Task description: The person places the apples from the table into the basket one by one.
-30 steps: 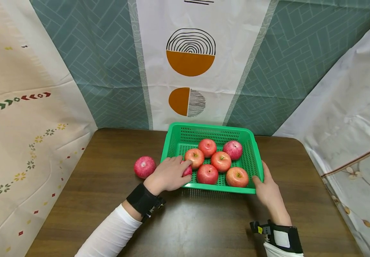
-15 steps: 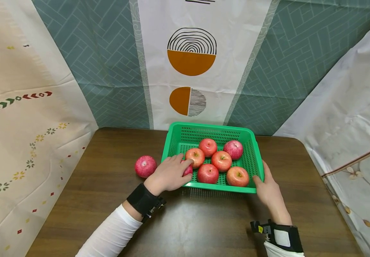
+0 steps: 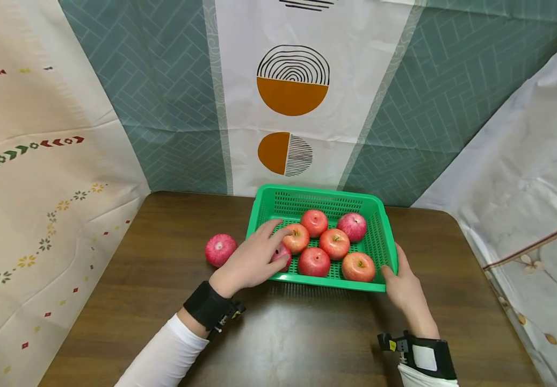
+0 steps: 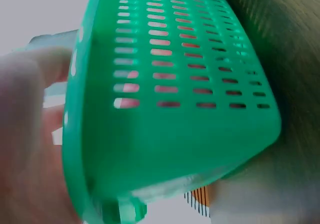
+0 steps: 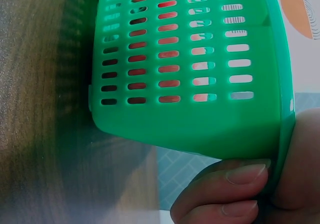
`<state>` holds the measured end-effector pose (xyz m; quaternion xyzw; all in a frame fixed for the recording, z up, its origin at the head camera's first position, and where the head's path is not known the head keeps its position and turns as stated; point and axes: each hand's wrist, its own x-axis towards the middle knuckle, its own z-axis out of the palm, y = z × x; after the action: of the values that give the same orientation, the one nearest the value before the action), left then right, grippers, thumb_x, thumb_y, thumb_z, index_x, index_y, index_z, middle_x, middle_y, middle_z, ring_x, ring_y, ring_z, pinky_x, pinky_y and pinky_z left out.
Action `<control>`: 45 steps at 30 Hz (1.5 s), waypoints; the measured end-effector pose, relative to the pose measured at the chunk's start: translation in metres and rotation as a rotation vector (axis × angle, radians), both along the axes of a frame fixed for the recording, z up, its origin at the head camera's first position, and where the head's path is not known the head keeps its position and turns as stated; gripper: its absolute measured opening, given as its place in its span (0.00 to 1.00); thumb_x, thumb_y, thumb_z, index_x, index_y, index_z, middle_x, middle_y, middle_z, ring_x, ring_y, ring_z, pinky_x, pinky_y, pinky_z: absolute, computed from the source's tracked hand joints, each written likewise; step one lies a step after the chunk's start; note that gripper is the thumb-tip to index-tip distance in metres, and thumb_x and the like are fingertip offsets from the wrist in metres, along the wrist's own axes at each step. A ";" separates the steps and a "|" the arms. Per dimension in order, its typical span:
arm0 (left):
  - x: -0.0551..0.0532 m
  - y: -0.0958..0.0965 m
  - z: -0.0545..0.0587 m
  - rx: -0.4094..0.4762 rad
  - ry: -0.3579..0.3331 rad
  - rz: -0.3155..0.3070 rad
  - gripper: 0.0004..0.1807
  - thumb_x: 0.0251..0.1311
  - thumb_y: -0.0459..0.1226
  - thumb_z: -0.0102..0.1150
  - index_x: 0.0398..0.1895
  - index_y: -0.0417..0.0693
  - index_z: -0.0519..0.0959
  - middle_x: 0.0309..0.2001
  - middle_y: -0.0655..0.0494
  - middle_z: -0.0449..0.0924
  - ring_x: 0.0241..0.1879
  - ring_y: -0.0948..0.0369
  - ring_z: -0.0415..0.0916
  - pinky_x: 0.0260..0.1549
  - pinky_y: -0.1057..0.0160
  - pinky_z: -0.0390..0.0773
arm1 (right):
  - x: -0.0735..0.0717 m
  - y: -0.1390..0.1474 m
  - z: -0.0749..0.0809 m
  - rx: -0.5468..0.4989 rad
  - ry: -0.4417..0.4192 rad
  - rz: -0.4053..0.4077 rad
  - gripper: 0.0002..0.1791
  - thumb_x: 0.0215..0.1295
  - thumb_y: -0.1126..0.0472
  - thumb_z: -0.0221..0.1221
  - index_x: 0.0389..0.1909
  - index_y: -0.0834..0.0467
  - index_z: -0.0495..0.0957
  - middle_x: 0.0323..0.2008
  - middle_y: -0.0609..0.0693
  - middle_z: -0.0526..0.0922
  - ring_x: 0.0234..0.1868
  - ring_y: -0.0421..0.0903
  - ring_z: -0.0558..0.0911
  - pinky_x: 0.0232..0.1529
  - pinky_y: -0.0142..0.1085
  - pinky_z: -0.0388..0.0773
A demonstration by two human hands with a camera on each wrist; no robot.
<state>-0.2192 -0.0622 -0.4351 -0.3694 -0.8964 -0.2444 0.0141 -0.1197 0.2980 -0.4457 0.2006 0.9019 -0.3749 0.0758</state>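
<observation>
A green plastic basket (image 3: 326,285) with slotted walls stands on the table with several red apples (image 3: 334,243) in it. My left hand (image 3: 251,260) reaches over its left front corner, fingers spread loosely above a deep pink round fruit (image 3: 285,257). The thumb lies along the front of that fruit, partly hiding it. In the left wrist view, the blurred left hand (image 4: 25,139) is beyond the basket rim (image 4: 75,108). My right hand (image 3: 404,285) grips the basket's right front corner, thumb over the rim and fingers (image 5: 245,174) curled beneath it.
A round deep pink fruit (image 3: 221,250) with a pale spot lies on the brown table (image 3: 307,338), left of the basket. Another streaked pink fruit (image 3: 352,227) sits at the basket's back right. Patterned cloths (image 3: 176,107) hang behind and beside the table.
My left hand has loosened from the deep pink fruit in the basket, its fingers spreading and lifting, so more of the fruit shows. The right hand stays on the corner.
</observation>
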 end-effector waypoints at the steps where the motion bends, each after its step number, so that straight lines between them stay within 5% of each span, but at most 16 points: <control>1: 0.000 -0.003 0.000 0.050 0.015 0.014 0.31 0.73 0.47 0.60 0.75 0.47 0.71 0.79 0.43 0.62 0.78 0.49 0.59 0.68 0.45 0.74 | 0.000 0.000 0.000 -0.001 0.000 0.001 0.41 0.86 0.50 0.41 0.87 0.53 0.30 0.76 0.76 0.58 0.66 0.74 0.68 0.60 0.70 0.69; 7: -0.004 -0.032 0.005 0.310 0.079 0.135 0.28 0.71 0.43 0.61 0.71 0.43 0.73 0.79 0.43 0.60 0.78 0.47 0.57 0.73 0.37 0.64 | 0.002 0.000 0.000 -0.007 0.011 0.001 0.41 0.86 0.50 0.41 0.88 0.53 0.31 0.75 0.75 0.59 0.65 0.73 0.68 0.59 0.69 0.69; 11: -0.006 -0.054 0.001 0.365 0.079 0.223 0.26 0.72 0.41 0.60 0.70 0.41 0.74 0.78 0.43 0.61 0.77 0.46 0.58 0.72 0.34 0.62 | 0.003 0.000 0.000 -0.020 0.010 -0.002 0.41 0.86 0.50 0.40 0.88 0.52 0.31 0.76 0.75 0.58 0.66 0.73 0.66 0.60 0.71 0.67; 24: -0.005 -0.102 -0.023 0.287 -0.044 0.409 0.28 0.71 0.40 0.60 0.72 0.41 0.72 0.78 0.38 0.60 0.76 0.37 0.57 0.70 0.26 0.57 | 0.002 -0.001 -0.004 -0.015 0.011 0.006 0.41 0.86 0.49 0.41 0.88 0.52 0.31 0.76 0.74 0.58 0.66 0.73 0.67 0.60 0.71 0.69; 45: -0.002 -0.113 -0.041 0.133 -0.090 0.402 0.31 0.70 0.43 0.63 0.73 0.43 0.71 0.78 0.35 0.59 0.75 0.36 0.57 0.68 0.25 0.59 | 0.002 -0.001 0.001 -0.026 0.000 0.000 0.41 0.86 0.49 0.40 0.88 0.52 0.30 0.75 0.75 0.59 0.63 0.71 0.68 0.56 0.68 0.70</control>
<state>-0.2209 -0.1749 -0.4756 -0.1702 -0.9336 -0.3117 0.0470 -0.1176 0.2967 -0.4451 0.1994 0.8971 -0.3865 0.0783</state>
